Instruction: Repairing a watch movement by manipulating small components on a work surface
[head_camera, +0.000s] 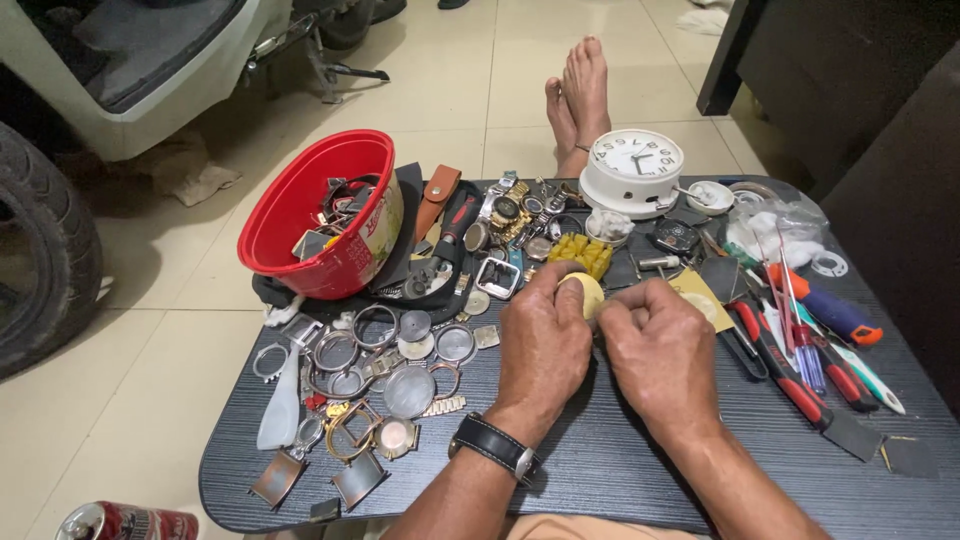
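My left hand (543, 340) and my right hand (660, 350) meet over the middle of a low dark table (600, 460). Together they grip a small round pale-yellow piece (584, 292) that shows above the left fingers. Whether the right fingers pinch something smaller is hidden. A black watch sits on my left wrist (495, 447). Just beyond the hands lies a yellow ridged block (581, 253).
A red tub (300, 215) of parts leans at the back left. Watch cases, rings and glasses (380, 370) litter the left side. A white clock (633, 168) stands at the back. Screwdrivers and pliers (810, 350) lie right. A can (128, 522) stands on the floor.
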